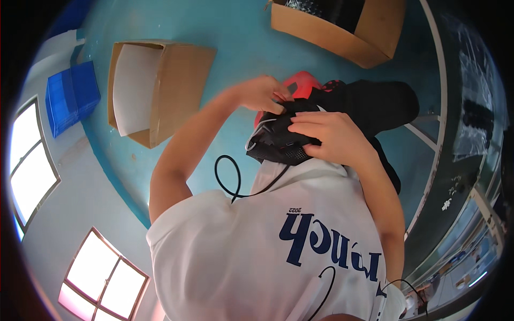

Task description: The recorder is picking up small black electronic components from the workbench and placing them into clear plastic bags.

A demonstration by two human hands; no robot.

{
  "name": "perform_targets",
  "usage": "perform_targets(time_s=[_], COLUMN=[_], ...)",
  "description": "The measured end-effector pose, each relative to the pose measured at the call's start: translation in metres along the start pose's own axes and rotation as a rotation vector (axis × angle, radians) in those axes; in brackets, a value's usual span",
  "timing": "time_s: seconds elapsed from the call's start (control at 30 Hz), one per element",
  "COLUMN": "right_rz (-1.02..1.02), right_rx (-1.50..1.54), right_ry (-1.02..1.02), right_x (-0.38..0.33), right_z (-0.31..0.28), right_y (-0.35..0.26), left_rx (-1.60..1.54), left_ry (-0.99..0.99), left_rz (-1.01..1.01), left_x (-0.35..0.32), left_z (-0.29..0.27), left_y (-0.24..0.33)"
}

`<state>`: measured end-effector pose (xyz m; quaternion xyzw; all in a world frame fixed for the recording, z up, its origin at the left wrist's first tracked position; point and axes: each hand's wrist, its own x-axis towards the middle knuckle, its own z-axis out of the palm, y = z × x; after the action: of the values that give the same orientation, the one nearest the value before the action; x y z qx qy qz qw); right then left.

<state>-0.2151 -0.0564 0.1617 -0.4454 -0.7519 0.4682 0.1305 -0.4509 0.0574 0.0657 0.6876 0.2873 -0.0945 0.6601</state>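
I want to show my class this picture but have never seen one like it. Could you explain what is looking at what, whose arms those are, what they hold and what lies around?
No machine here: a person wears a wide fisheye camera on the head, looking down, so straight edges bend. The arms rising from the bottom are the wearer's own, above a white shirt. The left hand and right hand both grip a black mesh fabric item, perhaps a shoe; I cannot tell for sure. A red part shows behind it. On the turquoise table stand an open cardboard box and a second box at the top. Blue trays sit at left.
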Motion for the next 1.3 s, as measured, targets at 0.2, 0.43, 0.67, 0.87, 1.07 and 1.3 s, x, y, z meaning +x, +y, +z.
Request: perform_targets(time_s=[0.2, 0.43, 0.67, 0.87, 1.07, 1.3], right_rz=[-0.109, -0.11, -0.105, -0.137, -0.176, -0.242], right_rx=[0.034, 0.031, 0.071, 0.13, 0.155, 0.229], right_ry=[0.021, -0.022, -0.002, 0.047, 0.099, 0.206], right_x=[0.02, 0.024, 0.02, 0.014, 0.009, 0.009], right_z=[0.001, 0.0, 0.004, 0.01, 0.015, 0.022], right_y=[0.019, 0.021, 0.02, 0.022, 0.023, 0.025], left_rx=[-0.044, -0.251, -0.255, -0.129, -0.171, -0.35], left_ry=[0.117, 0.187, 0.22, 0.175, 0.134, 0.119], left_rz=[-0.115, -0.108, -0.035, -0.1, -0.045, 0.012], left_x=[-0.007, -0.025, -0.066, -0.059, -0.06, -0.065], left_z=[-0.003, 0.001, 0.019, 0.017, 0.015, 0.009], left_y=[-0.022, -0.039, -0.038, -0.006, -0.012, -0.017])
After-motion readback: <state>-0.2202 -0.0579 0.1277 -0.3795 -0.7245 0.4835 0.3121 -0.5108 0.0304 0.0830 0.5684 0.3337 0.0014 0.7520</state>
